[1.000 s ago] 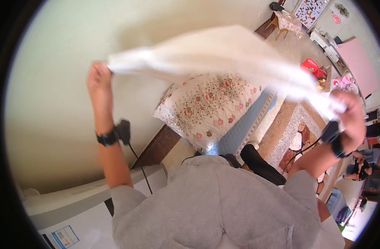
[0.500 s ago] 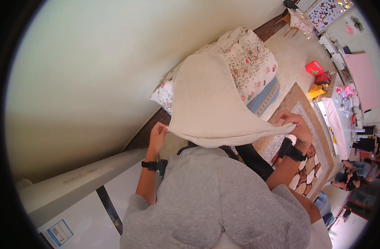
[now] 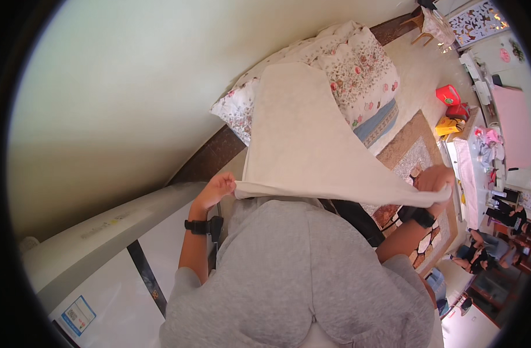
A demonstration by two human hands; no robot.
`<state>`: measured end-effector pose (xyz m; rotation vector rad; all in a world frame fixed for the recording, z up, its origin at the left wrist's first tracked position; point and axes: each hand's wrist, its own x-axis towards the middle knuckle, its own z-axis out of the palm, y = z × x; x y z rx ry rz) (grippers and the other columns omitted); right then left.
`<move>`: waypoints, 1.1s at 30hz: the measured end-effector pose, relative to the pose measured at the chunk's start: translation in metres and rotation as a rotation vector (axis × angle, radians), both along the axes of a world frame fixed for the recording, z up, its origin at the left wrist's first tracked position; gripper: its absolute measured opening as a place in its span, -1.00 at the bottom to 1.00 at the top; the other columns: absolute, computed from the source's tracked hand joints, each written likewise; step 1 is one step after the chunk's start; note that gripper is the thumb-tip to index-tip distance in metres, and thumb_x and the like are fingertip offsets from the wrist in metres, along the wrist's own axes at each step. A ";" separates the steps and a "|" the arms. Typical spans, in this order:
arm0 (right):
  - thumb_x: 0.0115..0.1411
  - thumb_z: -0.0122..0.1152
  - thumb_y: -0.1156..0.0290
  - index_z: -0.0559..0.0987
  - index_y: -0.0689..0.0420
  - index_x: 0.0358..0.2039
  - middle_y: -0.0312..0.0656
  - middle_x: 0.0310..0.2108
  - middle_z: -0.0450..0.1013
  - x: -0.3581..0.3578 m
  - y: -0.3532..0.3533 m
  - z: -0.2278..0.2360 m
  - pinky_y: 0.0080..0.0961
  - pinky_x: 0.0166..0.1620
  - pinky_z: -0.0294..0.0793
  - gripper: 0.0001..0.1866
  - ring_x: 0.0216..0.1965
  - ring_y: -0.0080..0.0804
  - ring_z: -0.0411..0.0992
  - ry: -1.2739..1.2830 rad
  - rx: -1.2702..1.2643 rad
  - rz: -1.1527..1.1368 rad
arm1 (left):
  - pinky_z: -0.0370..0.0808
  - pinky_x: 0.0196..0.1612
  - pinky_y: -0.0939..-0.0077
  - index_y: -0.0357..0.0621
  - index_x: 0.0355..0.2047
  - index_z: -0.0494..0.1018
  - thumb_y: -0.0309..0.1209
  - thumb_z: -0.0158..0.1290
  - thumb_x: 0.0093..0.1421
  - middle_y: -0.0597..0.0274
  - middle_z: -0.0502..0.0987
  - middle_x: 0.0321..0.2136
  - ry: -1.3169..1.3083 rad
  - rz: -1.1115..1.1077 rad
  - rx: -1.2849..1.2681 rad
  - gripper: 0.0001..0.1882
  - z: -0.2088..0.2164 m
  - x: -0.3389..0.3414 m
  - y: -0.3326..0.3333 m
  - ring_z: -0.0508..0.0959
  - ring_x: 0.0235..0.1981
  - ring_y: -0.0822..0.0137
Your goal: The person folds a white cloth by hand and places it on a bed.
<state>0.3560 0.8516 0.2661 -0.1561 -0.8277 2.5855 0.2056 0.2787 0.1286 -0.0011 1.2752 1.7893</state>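
A cream cloth is stretched between my two hands, its near edge drawn taut in front of my body. My left hand pinches the near left corner, fingers closed. Out to the right, my right hand grips the opposite corner, part of the cloth wrapping over its fingers. The far part of the cloth lies over a floral-print quilt heaped against the wall. Both wrists wear black bands.
Beside the quilt is a folded blue textile. A patterned rug covers the floor on the right. White appliance stands at lower left. Red and yellow containers sit by a table. People are at far right.
My right hand has moved outward and nearer, pulling its corner to the right. The left hand has shifted slightly. The near edge is straighter and tighter, and the view has shifted a little.
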 end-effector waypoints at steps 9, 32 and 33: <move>0.25 0.18 0.27 0.52 0.23 -0.09 -0.21 -0.18 0.52 -0.187 0.007 -0.072 -0.51 -0.03 0.44 -0.67 -0.13 -0.46 0.47 -0.553 0.536 0.149 | 0.39 -0.48 0.69 -0.12 -0.38 0.38 -0.37 0.00 0.29 0.42 0.45 -0.53 0.412 0.246 -0.322 -0.87 -0.076 -0.065 0.056 0.42 -0.52 0.60; 0.00 0.38 0.39 0.38 0.37 0.05 0.00 -0.08 0.48 -0.402 -0.048 -0.336 -0.40 -0.03 0.44 -0.38 -0.09 -0.22 0.47 -0.897 0.757 0.181 | 0.38 0.06 0.29 -0.23 -0.05 0.39 -0.27 0.23 0.00 -0.10 0.49 -0.08 0.821 -0.319 -1.018 -0.47 -0.260 -0.335 0.144 0.46 0.00 0.00; 0.04 0.32 0.47 0.41 0.36 0.03 -0.07 -0.11 0.50 -0.393 -0.060 -0.321 -0.45 -0.06 0.46 -0.47 -0.14 -0.30 0.49 -0.804 0.452 0.266 | 0.38 0.06 0.29 -0.23 -0.05 0.39 -0.27 0.23 0.00 -0.10 0.49 -0.08 0.795 -0.309 -1.031 -0.47 -0.265 -0.333 0.131 0.46 0.00 0.00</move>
